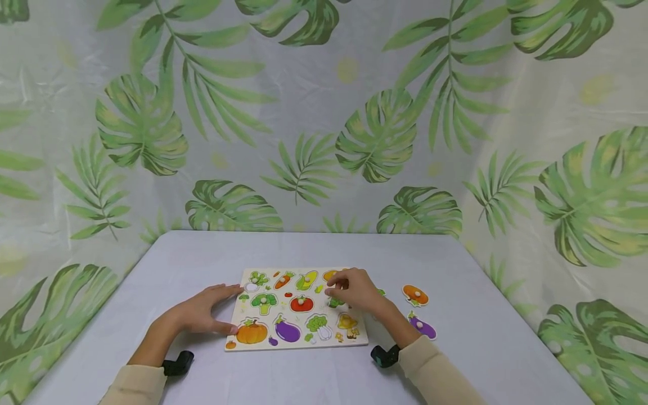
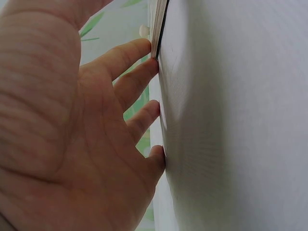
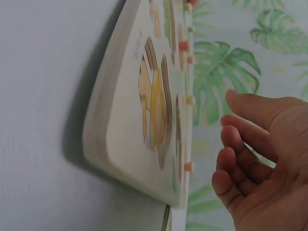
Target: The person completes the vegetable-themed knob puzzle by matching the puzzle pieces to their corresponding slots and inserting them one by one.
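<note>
Puzzle board [image 1: 281, 308] lies flat on the worktop [image 1: 283, 377], pictures facing up.

Left hand [image 1: 202, 308]: fingers spread and mostly straight, nothing gripped. Thumb on the near left corner of the board; in the left wrist view two fingertips meet the board's side edge while others reach down to the cloth. Likely reason: a light brace, so the board does not slide.

Right hand [image 1: 356, 289]: raised over the right part of the board, fingers loosely bent, thumb apart from them. Right wrist view shows nothing between the fingertips and no contact with the board.

Pieces: tomato [image 1: 301, 304] and broccoli [image 1: 264, 302] sit in their slots, knobs up, presumably so that each can be lifted by fingertip. Along the near row, the pumpkin slot [image 1: 251, 332], eggplant slot [image 1: 288, 331] and mushroom slot [image 1: 347, 322] show no knobs; judged unfilled.

Off the board, to its right: loose pumpkin [image 1: 415, 295], leaf end toward the person, and loose eggplant [image 1: 422, 326], near each other. Probably kept on that side for easy right-hand reach. A green piece [image 1: 381, 292] is mostly hidden behind the right wrist; kind cannot be told.
</note>
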The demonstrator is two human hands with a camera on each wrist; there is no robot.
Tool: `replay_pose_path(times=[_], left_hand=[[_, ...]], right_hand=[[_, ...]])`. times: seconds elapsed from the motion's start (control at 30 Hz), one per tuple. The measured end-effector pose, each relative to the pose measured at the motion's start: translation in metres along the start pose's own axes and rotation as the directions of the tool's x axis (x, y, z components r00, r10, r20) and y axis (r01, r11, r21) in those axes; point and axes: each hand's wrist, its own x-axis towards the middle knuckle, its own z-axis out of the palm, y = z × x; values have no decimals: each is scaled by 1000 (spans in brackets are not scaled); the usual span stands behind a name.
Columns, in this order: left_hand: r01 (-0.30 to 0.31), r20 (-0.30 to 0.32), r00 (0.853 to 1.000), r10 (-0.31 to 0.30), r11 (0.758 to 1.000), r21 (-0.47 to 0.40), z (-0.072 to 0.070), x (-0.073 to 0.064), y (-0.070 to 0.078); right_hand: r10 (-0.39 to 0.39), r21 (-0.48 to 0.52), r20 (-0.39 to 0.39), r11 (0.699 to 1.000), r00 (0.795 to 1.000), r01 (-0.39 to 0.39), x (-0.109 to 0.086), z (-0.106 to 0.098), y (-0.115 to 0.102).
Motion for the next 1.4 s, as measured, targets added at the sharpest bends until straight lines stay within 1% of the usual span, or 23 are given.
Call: replay_pose_path(times=[0.1, 0.27, 0.5, 0.6, 0.83, 1.07, 1.2, 1.4], left_hand=[[-8, -6, 1000, 8, 1000, 0, -1, -1, 0], [-5, -3, 1000, 5, 1000, 4, 0, 0, 0], [2, -2, 1000, -2, 1000, 10, -1, 0, 1], [7, 0, 1000, -7, 1000, 5, -1, 0, 1], [5, 0, 1000, -5, 1000, -6, -1, 1, 1], [5, 2, 1000, -5, 1000, -1, 0, 1, -1], [-5, 3, 1000, 5, 1000, -5, 1, 0, -1], [-9, -1, 1000, 9, 1000, -8, 0, 0, -1]], right_hand=[[0, 6, -15, 1000, 1000, 0, -3, -6, 3], [16, 15, -32, 1000, 999, -15, -9, -16, 8], [79, 0, -54, 997, 995, -79, -15, -28, 20], [87, -18, -64, 996, 994, -88, -18, -34, 25], [51, -40, -76, 998, 996, -54, -25, -50, 33], [41, -49, -73, 998, 996, -45, -31, -63, 42], [64, -70, -82, 995, 995, -70, -31, -66, 49], [109, -60, -90, 992, 990, -114, -29, -69, 54]])
